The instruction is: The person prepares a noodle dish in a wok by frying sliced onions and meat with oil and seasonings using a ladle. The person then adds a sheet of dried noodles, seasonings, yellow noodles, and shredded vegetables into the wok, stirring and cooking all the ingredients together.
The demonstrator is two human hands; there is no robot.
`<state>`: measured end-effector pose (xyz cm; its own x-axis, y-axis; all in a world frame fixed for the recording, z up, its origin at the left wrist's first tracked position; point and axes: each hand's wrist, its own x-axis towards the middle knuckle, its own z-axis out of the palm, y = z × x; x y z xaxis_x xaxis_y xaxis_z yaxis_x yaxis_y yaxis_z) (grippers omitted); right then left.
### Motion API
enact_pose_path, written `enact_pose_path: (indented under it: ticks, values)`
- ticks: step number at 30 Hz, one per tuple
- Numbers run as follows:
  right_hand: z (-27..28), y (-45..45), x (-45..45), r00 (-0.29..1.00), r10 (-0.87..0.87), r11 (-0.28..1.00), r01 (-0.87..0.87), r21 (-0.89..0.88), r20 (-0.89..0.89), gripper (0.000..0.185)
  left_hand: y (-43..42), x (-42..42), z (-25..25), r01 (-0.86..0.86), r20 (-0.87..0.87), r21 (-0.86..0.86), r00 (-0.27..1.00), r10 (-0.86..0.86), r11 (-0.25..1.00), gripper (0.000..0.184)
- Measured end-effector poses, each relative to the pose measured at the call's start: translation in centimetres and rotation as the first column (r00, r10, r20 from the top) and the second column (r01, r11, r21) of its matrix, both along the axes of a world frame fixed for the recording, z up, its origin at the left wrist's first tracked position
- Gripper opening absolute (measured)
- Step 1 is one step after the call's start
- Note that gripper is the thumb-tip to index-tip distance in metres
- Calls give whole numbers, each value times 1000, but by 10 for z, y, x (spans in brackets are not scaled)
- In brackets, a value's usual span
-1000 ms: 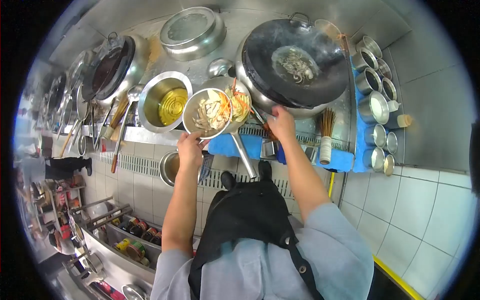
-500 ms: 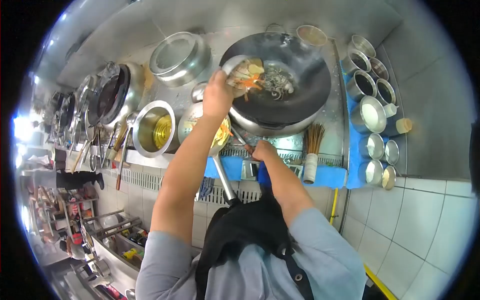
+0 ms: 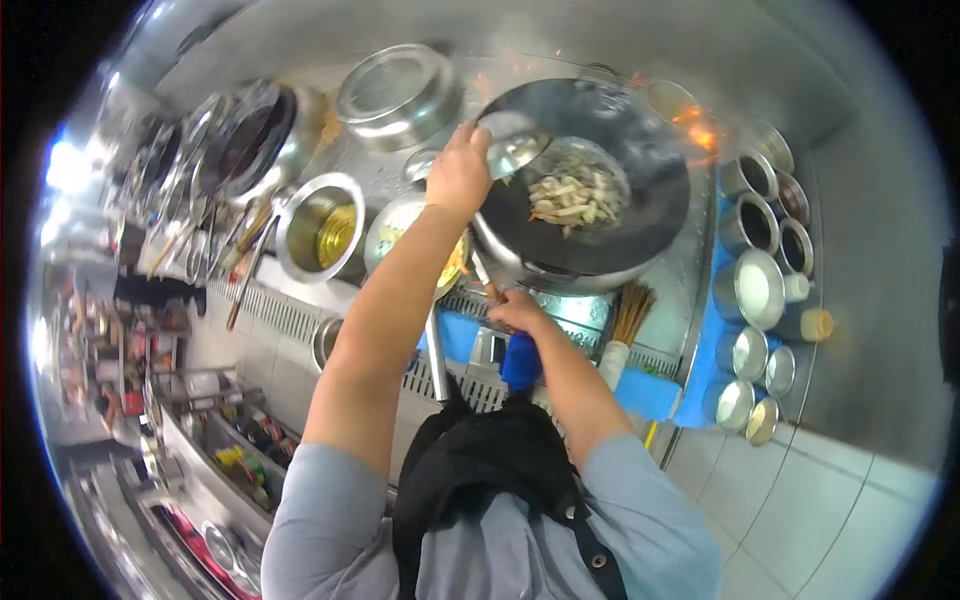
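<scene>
My left hand point(image 3: 462, 172) grips the rim of a metal bowl point(image 3: 520, 155), tipped over the left side of a black wok point(image 3: 645, 235). Pale food pieces point(image 3: 575, 198) lie heaped in liquid in the wok. My right hand point(image 3: 518, 311) is closed round the wooden handle point(image 3: 491, 290) of a ladle, whose round metal head point(image 3: 420, 165) is left of the wok; my left arm partly hides it. Below my left forearm, a long-handled strainer point(image 3: 437, 355) holds yellow and orange food strips. Just under my right hand is a blue object point(image 3: 520, 362) of unclear kind.
Flames point(image 3: 703, 135) rise at the wok's far right edge. A bamboo brush point(image 3: 630, 318) leans right of my right hand. Several seasoning cups point(image 3: 752, 222) line the right side. A pot of yellow oil point(image 3: 318, 230) and an upturned metal pot point(image 3: 395, 95) stand left.
Food has fallen from the bowl into the wok, covering the dark strips there. The bowl is tipped further and looks emptied. Flames have appeared at the wok's edge. The view has shifted.
</scene>
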<state>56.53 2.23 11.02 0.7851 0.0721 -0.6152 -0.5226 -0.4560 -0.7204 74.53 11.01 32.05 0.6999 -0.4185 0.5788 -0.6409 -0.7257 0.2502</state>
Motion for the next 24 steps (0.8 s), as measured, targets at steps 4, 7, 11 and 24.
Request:
enact_pose_path:
  ticks: [4, 7, 11, 24]
  values:
    - [41, -5, -3, 929, -238, 629, 370, 684, -283, 20, 81, -40, 37, -433, -497, -443, 847, 187, 785, 22]
    - [63, 14, 1, 932, -357, 823, 342, 453, -55, 16, 187, -113, 7, -571, -657, -562, 748, 97, 599, 15]
    - [37, 38, 12, 928, -164, 973, 207, -98, 336, 34, 362, -279, -73, -855, -873, -469, 486, 29, 219, 10]
    - [187, 128, -97, 825, -497, 779, 287, 558, 269, 39, 501, -919, -113, -294, -922, -366, -15, 387, -883, 20]
